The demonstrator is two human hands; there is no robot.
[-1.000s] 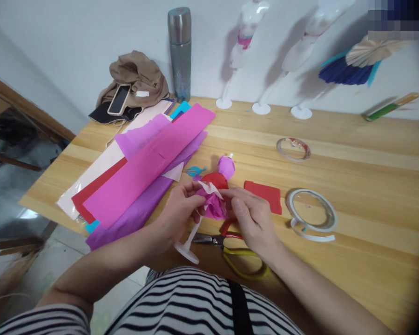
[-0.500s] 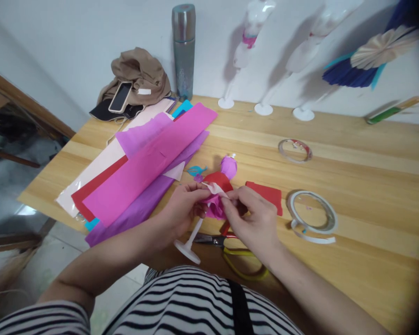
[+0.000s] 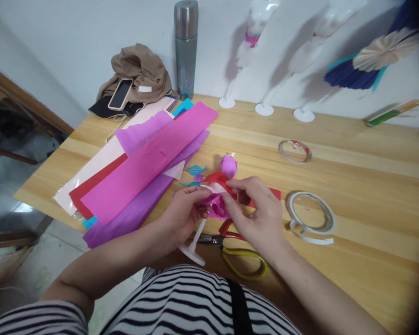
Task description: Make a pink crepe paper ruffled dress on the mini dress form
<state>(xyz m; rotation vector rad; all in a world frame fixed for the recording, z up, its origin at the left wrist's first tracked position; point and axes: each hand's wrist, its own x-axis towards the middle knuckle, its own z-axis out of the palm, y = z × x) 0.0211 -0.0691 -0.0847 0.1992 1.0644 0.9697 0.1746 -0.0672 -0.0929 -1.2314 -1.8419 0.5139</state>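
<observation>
Between my two hands a small dress form leans over the table, its white stand (image 3: 198, 237) pointing toward me. Its far end is wrapped in purple paper (image 3: 229, 166). Red paper (image 3: 214, 177), a whitish strip (image 3: 214, 187) and ruffled pink crepe paper (image 3: 218, 209) lie round its middle. My left hand (image 3: 186, 209) is closed on the pink paper at the form's left side. With thumb and fingers, my right hand (image 3: 256, 204) pinches the paper's right side. Scissors (image 3: 230, 251) with red and yellow handles lie below the hands.
Coloured paper sheets (image 3: 150, 163) spread across the left. Two tape rolls (image 3: 330, 218) (image 3: 295, 160) and a folded red paper (image 3: 275, 193) are on the right. Behind stand a flask (image 3: 185, 56), several dress forms (image 3: 226, 102) and a green-handled tool (image 3: 387, 116). Blue scraps (image 3: 196, 170) lie near the form.
My right hand has shifted slightly right and up, its fingers opening out more of the red and whitish paper. The form's stand has moved a little to the right.
</observation>
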